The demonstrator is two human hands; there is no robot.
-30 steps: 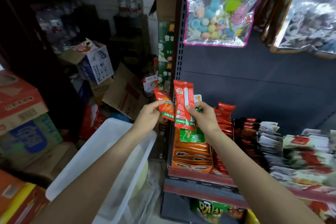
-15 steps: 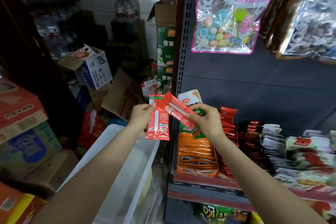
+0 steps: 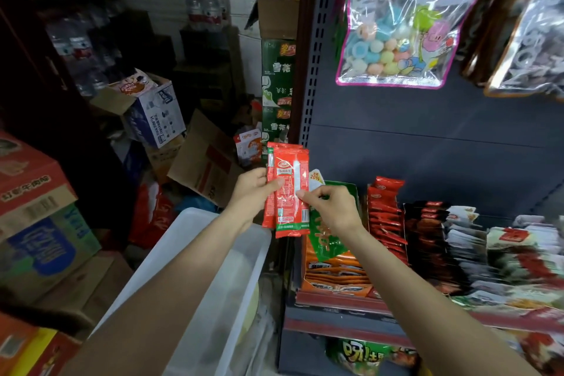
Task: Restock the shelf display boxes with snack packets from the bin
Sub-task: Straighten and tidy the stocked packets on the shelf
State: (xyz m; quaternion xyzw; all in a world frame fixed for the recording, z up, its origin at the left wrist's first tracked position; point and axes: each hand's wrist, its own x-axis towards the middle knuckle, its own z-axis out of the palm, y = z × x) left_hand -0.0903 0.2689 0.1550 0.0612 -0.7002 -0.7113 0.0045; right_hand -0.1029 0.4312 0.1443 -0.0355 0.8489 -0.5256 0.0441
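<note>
Head view shows, from the white bin [image 3: 195,256] at lower left, the left hand [image 3: 250,195] gripping upright red snack packets [image 3: 288,192] at centre while the right hand [image 3: 332,207] pinches their edge, probably squaring them for the shelf display boxes [image 3: 335,290] at lower right.

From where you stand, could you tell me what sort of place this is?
Probably a small shop's shelf beside its stock corner: packets stand in rows on the shelf, a candy bag hangs above, and cartons are piled at left.
</note>
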